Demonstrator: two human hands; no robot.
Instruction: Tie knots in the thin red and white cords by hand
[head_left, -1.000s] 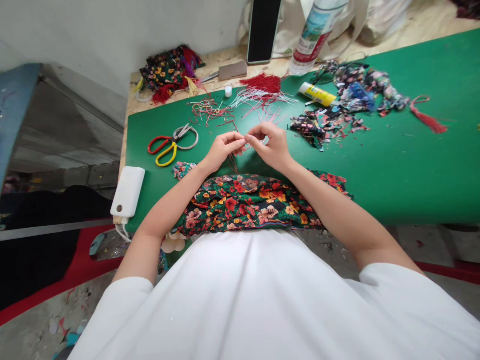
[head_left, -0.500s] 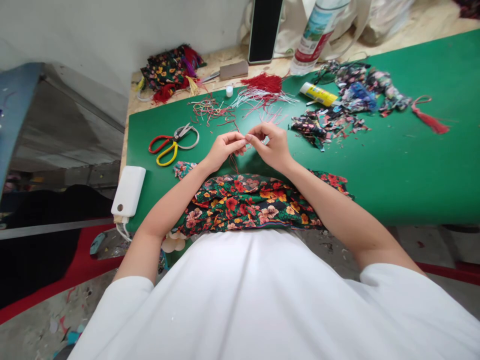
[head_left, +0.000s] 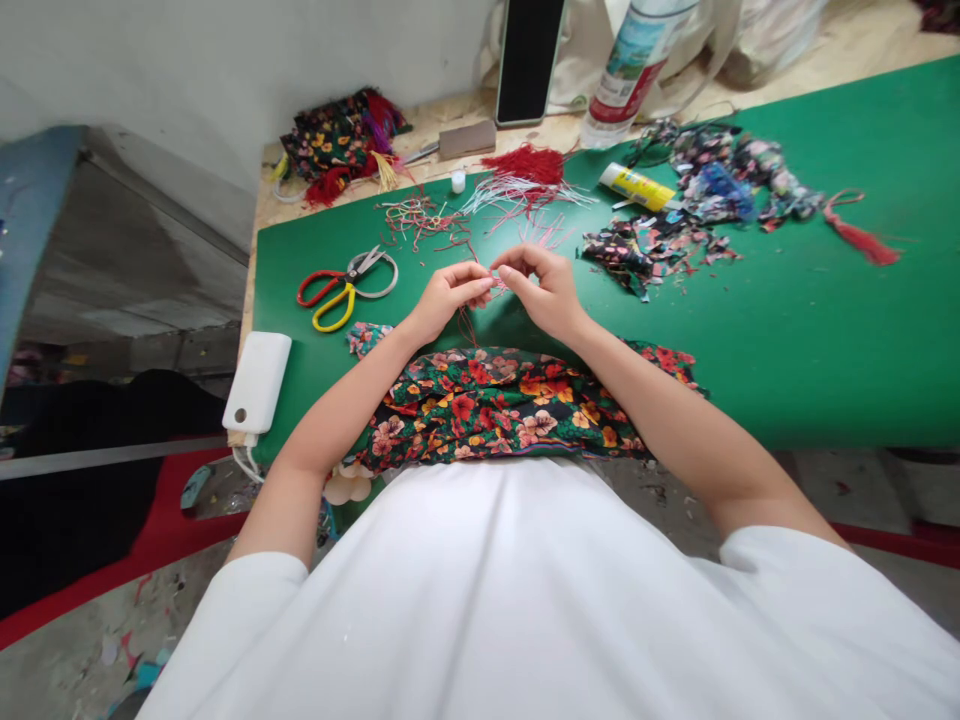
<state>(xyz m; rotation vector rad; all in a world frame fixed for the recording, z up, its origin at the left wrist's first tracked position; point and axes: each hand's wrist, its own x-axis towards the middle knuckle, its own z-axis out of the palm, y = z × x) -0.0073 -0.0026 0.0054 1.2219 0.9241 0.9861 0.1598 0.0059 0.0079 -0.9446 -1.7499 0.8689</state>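
Observation:
Over the green mat, my left hand pinches a thin red cord, whose strands hang below the fingers toward the cloth. My right hand meets it at the fingertips, thumb and forefinger closed near the same cord; the small part between the fingers is mostly hidden. Under my wrists lies a bunched floral cloth. Just beyond the hands are a tangle of short red and beige cords and a bundle of red and white threads.
Scissors and a white power bank lie left. Behind stand a phone and a bottle. A yellow glue stick, fabric scraps and a red tassel are on the right, a floral bundle back left.
The right thumb and forefinger have shifted slightly, opening a small gap from the left fingertips. My left hand stays almost in place with the cord.

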